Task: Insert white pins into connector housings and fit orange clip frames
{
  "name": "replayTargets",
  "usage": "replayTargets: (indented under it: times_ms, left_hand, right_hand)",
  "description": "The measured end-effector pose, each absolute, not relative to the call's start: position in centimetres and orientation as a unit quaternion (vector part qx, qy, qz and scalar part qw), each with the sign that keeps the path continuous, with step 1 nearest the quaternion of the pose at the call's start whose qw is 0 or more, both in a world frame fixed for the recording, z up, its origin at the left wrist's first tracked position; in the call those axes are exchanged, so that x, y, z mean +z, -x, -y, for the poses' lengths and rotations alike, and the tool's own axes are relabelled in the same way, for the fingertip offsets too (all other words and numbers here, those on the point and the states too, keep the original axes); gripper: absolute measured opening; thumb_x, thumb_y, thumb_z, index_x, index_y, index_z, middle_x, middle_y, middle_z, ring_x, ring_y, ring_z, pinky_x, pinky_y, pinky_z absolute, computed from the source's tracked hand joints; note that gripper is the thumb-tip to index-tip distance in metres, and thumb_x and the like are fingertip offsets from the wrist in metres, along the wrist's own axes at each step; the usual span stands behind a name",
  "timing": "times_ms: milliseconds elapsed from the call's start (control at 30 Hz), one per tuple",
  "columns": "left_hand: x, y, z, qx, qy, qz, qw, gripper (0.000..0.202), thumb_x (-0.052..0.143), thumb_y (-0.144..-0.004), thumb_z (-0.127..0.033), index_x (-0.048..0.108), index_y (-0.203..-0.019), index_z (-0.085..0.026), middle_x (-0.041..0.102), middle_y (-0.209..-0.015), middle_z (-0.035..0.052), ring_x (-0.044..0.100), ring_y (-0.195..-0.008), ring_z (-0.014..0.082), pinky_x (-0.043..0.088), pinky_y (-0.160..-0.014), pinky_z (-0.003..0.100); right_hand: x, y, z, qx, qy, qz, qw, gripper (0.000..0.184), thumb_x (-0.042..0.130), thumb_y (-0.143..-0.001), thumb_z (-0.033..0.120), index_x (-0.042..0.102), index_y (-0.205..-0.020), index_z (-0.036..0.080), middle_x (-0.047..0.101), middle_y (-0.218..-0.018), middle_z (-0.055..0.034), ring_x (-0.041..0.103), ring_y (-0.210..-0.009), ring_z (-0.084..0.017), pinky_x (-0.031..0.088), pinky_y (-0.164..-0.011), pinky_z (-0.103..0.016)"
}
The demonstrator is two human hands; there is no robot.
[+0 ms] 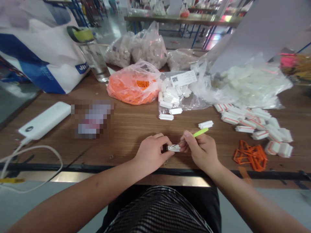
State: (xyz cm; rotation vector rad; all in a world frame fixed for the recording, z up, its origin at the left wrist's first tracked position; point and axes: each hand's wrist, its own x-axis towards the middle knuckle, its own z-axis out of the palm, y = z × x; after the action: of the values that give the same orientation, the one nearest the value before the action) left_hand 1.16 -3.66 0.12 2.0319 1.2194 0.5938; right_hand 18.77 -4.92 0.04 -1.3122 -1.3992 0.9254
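Observation:
My left hand (152, 152) is closed around a small white plastic connector (174, 148) near the table's front edge. My right hand (201, 149) pinches a thin pick tool with a green handle (200, 132); its metal tip touches the connector. A loose white connector (205, 124) lies just beyond my right hand. More white connectors (167, 113) lie farther back by an open clear bag. A pile of connectors with red stripes (255, 121) sits to the right, and orange plastic clips (251, 156) lie close to my right wrist.
An orange-filled plastic bag (132, 85) and bags of white parts (245, 82) stand behind. A white power bank (45, 120) with cable lies at left, with a water bottle (93, 53) and a white-and-blue bag (36, 45) beyond. A blurred-out item (93, 119) lies mid-left on the brown table (126, 129).

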Motion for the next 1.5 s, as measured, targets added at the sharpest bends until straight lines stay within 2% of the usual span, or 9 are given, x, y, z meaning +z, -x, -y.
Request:
replayTargets:
  times_ms: [467,700,1000,1267,1500]
  left_hand:
    - [-0.10,-1.19,3.69,0.234,-0.780,-0.470,0.341,0.008,0.074,-0.077,-0.019,0.067,-0.078,-0.018,0.050,-0.067,-0.0042,0.048,-0.065,0.0127,0.035,-0.064,0.027]
    - [-0.13,-1.14,3.72,0.227,-0.780,-0.471,0.343,0.008,0.074,-0.077,-0.019,0.066,-0.077,-0.019,0.049,-0.068,-0.0045,0.048,-0.064,0.0126,0.035,-0.064,0.028]
    - [0.15,-1.19,3.80,0.221,-0.775,-0.483,0.343,0.010,0.073,-0.078,-0.022,0.064,-0.074,-0.019,0.050,-0.069,-0.0038,0.048,-0.065,0.0129,0.035,-0.061,0.027]
    - [0.02,-1.18,3.67,0.229,-0.779,-0.474,0.341,0.009,0.074,-0.077,-0.020,0.065,-0.077,-0.020,0.051,-0.069,-0.0042,0.049,-0.065,0.0128,0.036,-0.063,0.027]
    - [-0.15,-1.16,3.66,0.230,-0.784,-0.471,0.332,0.010,0.073,-0.079,-0.023,0.064,-0.075,-0.020,0.051,-0.069,-0.0041,0.049,-0.065,0.0129,0.036,-0.063,0.028]
  right_hand:
    - [-0.47,-18.86,4.97,0.394,0.537,0.565,0.488,0.033,0.056,-0.092,0.041,0.065,-0.071,0.017,0.066,-0.054,-0.0008,0.061,-0.043,-0.010,0.051,-0.042,-0.018]
    - [-0.61,-18.92,4.77,0.388,0.553,0.575,0.461,0.033,0.055,-0.091,0.041,0.065,-0.072,0.017,0.067,-0.055,-0.0012,0.062,-0.044,-0.011,0.052,-0.042,-0.020]
    - [0.17,-18.62,5.01,0.240,0.535,0.714,0.382,0.034,0.050,-0.095,0.033,0.064,-0.067,0.018,0.067,-0.057,-0.0012,0.065,-0.051,-0.012,0.050,-0.051,-0.023]
    - [-0.08,-19.01,5.33,0.293,0.539,0.643,0.459,0.032,0.052,-0.095,0.033,0.065,-0.071,0.017,0.067,-0.056,0.0004,0.064,-0.046,-0.010,0.051,-0.047,-0.020]
    - [-0.38,-18.91,5.01,0.358,0.545,0.607,0.454,0.032,0.053,-0.093,0.038,0.066,-0.072,0.017,0.067,-0.057,-0.0009,0.063,-0.046,-0.011,0.053,-0.046,-0.021]
